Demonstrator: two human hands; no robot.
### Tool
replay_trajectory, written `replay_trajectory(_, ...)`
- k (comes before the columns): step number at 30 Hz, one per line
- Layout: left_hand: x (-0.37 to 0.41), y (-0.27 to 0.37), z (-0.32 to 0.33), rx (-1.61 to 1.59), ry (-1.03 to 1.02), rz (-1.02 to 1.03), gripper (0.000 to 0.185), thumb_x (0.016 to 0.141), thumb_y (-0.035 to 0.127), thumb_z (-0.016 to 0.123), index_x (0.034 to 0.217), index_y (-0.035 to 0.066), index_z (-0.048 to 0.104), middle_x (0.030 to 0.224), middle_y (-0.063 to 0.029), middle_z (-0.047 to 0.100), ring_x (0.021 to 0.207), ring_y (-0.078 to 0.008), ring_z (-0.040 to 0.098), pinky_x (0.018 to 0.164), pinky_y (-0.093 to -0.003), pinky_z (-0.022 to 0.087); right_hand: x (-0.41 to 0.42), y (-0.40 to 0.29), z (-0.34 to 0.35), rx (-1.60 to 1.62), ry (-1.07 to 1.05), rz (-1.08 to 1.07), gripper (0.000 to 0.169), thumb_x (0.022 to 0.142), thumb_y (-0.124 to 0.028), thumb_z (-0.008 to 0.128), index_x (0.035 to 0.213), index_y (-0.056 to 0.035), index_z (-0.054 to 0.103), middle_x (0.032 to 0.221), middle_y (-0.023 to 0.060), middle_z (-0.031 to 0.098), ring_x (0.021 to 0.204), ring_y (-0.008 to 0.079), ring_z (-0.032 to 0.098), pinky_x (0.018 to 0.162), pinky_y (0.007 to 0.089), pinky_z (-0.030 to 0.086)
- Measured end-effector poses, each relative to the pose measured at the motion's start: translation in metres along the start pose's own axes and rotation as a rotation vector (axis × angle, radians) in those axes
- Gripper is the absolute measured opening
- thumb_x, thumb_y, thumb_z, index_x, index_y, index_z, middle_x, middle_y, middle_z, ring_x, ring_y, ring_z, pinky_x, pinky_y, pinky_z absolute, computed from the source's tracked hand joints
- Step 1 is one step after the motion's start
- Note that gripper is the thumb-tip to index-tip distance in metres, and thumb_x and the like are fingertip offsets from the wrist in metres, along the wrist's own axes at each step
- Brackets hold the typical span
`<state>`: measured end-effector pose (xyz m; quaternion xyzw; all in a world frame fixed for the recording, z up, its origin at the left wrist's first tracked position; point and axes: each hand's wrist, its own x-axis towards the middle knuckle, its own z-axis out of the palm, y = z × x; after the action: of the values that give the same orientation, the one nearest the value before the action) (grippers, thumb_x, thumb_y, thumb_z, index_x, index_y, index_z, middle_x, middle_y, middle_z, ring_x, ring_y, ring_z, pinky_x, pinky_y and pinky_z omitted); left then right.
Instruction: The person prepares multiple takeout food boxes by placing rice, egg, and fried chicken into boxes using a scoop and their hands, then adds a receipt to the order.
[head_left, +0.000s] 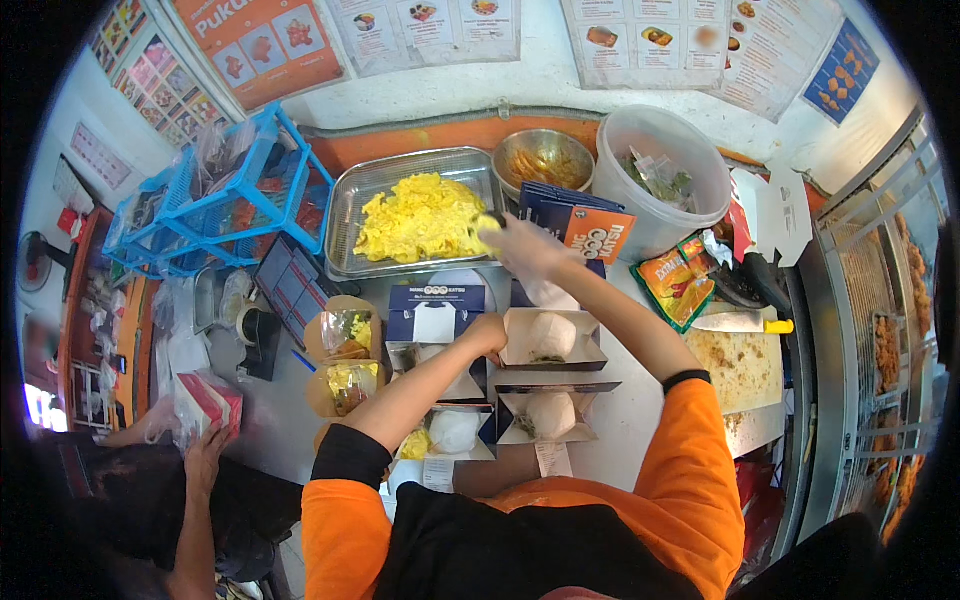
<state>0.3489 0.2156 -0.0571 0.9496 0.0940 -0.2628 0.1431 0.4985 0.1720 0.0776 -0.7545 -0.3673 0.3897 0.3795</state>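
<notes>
My right hand (529, 246), blurred and seemingly gloved in clear plastic, is at the right end of a metal tray (341, 225). It grips a dark-handled serving utensil (493, 220) with some yellow egg at its end. Scrambled egg (420, 217) is heaped in the tray. My left hand (487, 335) holds the left rim of an open cardboard takeaway box (592, 360), which contains a mound of white rice (553, 335) and some greens. Nearer me, a second open box (589, 427) also holds rice. To its left, another box (476, 450) has rice and egg.
Windowed boxes (345, 335) of food stand at the left. Behind are a blue plastic rack (255, 217), a steel bowl (544, 169) and a clear bucket (660, 150). A yellow-handled knife (731, 323) lies by a cutting board (742, 367). A co-worker's hand (206, 454) holds a red-white box (214, 405).
</notes>
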Motion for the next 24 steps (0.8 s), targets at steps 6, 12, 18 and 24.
replay_trajectory(6, -0.001, 0.0, -0.018, -0.726, -0.167, -0.213, 0.024, 0.071, 0.021, 0.077, 0.079, 0.0, 0.068, 0.08, -0.0155, 0.069, 0.074, -0.0321, 0.07, 0.066, -0.0386, 0.058, -0.122, 0.055, -0.001, -0.597, -0.076, -0.294, 0.057, 0.092, -0.023, 0.062, 0.138, -0.0042, 0.033, 0.105, 0.0269, 0.065, 0.096, 0.0427, 0.065, 0.085, 0.0473, 0.05)
replay_trajectory(12, -0.025, 0.009, -0.04, -1.168, -0.248, -0.291, 0.026, 0.085, -0.01, 0.048, 0.108, -0.018, 0.058, 0.1, -0.0289, 0.066, 0.085, -0.0396, 0.07, 0.068, -0.0427, 0.064, -0.129, 0.08, 0.002, -0.45, -0.179, -0.424, 0.058, 0.092, -0.023, 0.06, 0.14, -0.0065, 0.03, 0.103, 0.0281, 0.065, 0.095, 0.0447, 0.065, 0.085, 0.0508, 0.048)
replay_trajectory(18, -0.025, 0.01, -0.038, -1.12, -0.196, -0.341, 0.02, 0.084, -0.004, 0.057, 0.1, -0.015, 0.064, 0.091, -0.0257, 0.069, 0.076, -0.0352, 0.072, 0.061, -0.0406, 0.063, -0.053, 0.01, -0.021, -0.444, -0.072, -0.254, 0.05, 0.093, -0.024, 0.055, 0.131, 0.0002, 0.035, 0.094, 0.0329, 0.063, 0.093, 0.0467, 0.064, 0.082, 0.0514, 0.049)
replay_trajectory(24, -0.029, 0.015, -0.038, -0.897, -0.233, -0.225, 0.02, 0.086, 0.007, 0.056, 0.086, -0.007, 0.07, 0.08, -0.0225, 0.071, 0.065, -0.0292, 0.072, 0.054, -0.04, 0.059, 0.058, -0.037, 0.022, -0.9, 0.099, -0.174, 0.073, 0.086, -0.046, 0.066, 0.134, -0.0017, 0.034, 0.093, 0.025, 0.068, 0.09, 0.039, 0.068, 0.076, 0.0469, 0.054)
